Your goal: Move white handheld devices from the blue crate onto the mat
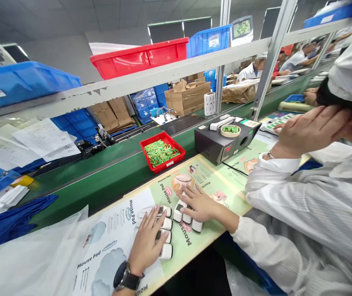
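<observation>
My left hand (146, 242), with a black watch on its wrist, lies palm down over a row of small white plastic devices (166, 251). Its fingers are spread, and they partly cover the devices. To its right, my right hand (199, 203) rests on a second cluster of similar white devices (197, 226), fingers stretched out. Dark display-like windows show on some of the devices. Both clusters sit on printed "Mouse Pad" sheets (114, 220), one grey-white, one green.
A red tray (171, 163) of green-and-yellow batteries stands behind the hands. Right of it is a black box-shaped device (208, 144) with a small round dish (230, 131) on top. A co-worker's sleeve (286, 197) is close on the right. Plastic sheeting (34, 263) lies left.
</observation>
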